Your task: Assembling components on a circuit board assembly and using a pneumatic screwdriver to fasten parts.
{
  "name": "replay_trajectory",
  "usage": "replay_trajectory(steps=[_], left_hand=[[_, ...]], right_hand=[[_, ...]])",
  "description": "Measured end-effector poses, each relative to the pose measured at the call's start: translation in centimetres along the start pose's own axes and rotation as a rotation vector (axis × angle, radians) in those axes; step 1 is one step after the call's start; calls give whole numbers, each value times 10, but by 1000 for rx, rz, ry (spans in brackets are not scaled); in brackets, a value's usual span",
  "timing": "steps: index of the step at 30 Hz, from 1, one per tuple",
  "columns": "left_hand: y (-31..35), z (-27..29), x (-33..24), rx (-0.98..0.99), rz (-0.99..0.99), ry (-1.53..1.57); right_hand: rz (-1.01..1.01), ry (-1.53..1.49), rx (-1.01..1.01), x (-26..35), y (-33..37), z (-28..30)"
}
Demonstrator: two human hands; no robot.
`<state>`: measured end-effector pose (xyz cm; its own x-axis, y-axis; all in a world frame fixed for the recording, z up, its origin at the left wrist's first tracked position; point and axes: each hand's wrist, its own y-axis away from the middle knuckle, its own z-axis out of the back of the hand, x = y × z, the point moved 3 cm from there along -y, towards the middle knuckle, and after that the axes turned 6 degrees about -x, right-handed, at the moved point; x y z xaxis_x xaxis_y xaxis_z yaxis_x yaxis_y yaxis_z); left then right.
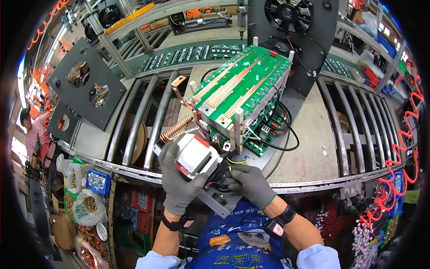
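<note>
My left hand [181, 179], in a grey glove, curls round the side of a white block-shaped part [197, 154] with red patches, its thumb along the near edge. My right hand [248, 183], gloved too, is closed in a pinch at a thin yellow wire [230, 169], beside black cables [219, 175]; its fingertips partly hide the wire. Just behind the block, a copper coil [177, 129] lies at a slant. Beyond both hands stands a tall assembly with a green circuit board [244, 83] on top, all on a grey metal chassis plate [217, 202].
A dark upright panel with a fan [289, 15] rises at the back. Steel rollers [145, 119] flank the work board [309, 157]. Metal panels with round holes [87, 83] lean at left. Bins of small fasteners [97, 181] and a red coiled hose [398, 148] edge the bench. Another person [36, 134] stands far left.
</note>
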<state>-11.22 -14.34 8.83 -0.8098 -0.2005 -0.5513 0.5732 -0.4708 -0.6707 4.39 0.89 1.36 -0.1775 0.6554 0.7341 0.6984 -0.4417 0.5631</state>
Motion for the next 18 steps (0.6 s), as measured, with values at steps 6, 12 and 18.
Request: replay_trajectory(steps=[6, 12, 18], left_hand=[[-1, -5, -3, 11, -21, 12], [0, -15, -4, -98, -65, -26], [-1, -17, 0, -135, -81, 4]], right_hand=[[107, -299, -35, -3, -25, -19], [193, -329, -249, 0, -37, -21], [296, -245, -325, -5, -47, -25]])
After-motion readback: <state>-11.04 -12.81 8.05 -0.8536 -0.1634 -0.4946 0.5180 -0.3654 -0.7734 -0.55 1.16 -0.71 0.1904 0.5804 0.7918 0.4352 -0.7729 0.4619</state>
